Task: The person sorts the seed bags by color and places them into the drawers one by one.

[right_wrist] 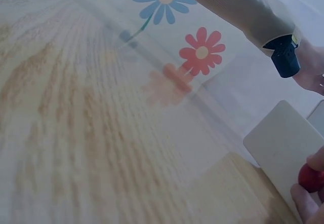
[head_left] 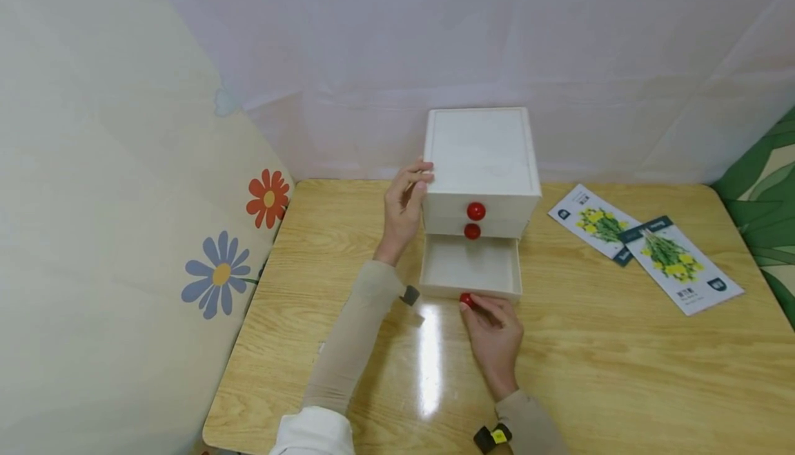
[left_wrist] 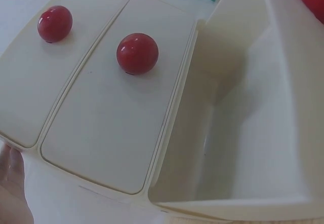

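A white drawer unit (head_left: pixel 481 151) with round red knobs stands at the back of the table. Its bottom drawer (head_left: pixel 472 265) is pulled out, and nothing shows inside it; the two drawers above are closed. My right hand (head_left: pixel 495 334) pinches the red knob (right_wrist: pixel 310 178) of that bottom drawer between thumb and fingers. My left hand (head_left: pixel 405 203) rests against the unit's left side, fingers fairly straight near the top edge. In the left wrist view the upper knobs (left_wrist: pixel 137 53) face the camera, and part of the left hand (left_wrist: pixel 12 188) shows at the lower left.
Two flower-printed packets (head_left: pixel 680 265) lie overlapping on the wooden table (head_left: pixel 590 372), right of the unit. A pale cloth (head_left: pixel 373 41) hangs behind the table. On the left is a cream cloth with printed flowers (head_left: pixel 220 274).
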`<state>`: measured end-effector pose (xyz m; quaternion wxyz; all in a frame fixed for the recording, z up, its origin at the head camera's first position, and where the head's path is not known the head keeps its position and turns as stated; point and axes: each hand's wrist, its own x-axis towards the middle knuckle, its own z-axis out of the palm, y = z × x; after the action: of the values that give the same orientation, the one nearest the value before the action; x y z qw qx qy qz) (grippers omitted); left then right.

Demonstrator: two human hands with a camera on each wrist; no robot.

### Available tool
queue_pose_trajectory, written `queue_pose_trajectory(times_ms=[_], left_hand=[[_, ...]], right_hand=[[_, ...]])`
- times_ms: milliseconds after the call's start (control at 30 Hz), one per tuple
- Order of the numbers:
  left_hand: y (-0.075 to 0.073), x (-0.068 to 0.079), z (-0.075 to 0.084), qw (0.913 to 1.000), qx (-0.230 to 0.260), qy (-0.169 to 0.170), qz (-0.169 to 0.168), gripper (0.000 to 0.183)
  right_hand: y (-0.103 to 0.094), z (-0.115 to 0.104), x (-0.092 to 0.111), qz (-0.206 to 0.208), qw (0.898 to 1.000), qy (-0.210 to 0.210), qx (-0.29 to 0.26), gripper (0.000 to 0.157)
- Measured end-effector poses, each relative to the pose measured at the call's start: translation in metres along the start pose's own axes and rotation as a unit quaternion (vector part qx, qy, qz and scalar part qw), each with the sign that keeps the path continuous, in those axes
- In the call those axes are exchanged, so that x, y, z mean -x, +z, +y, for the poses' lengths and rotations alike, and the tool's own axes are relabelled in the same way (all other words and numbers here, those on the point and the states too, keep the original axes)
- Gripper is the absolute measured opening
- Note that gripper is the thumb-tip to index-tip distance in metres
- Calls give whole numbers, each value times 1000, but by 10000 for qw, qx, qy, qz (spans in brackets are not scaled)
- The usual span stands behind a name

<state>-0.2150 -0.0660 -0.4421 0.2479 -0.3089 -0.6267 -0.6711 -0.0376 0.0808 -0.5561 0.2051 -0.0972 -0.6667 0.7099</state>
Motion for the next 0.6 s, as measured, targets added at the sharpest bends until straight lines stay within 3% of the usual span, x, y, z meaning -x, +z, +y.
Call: queue_pose_trajectory(times_ms=[300, 600], left_hand=[[1, 0, -2, 10000, 36, 30, 24, 15], [0, 0, 0, 10000, 25, -56, 39, 15]], right_hand=[[-2, 10, 4, -2, 9997, 231, -56, 26], [-5, 34, 6, 64, 9999, 3, -126, 28]])
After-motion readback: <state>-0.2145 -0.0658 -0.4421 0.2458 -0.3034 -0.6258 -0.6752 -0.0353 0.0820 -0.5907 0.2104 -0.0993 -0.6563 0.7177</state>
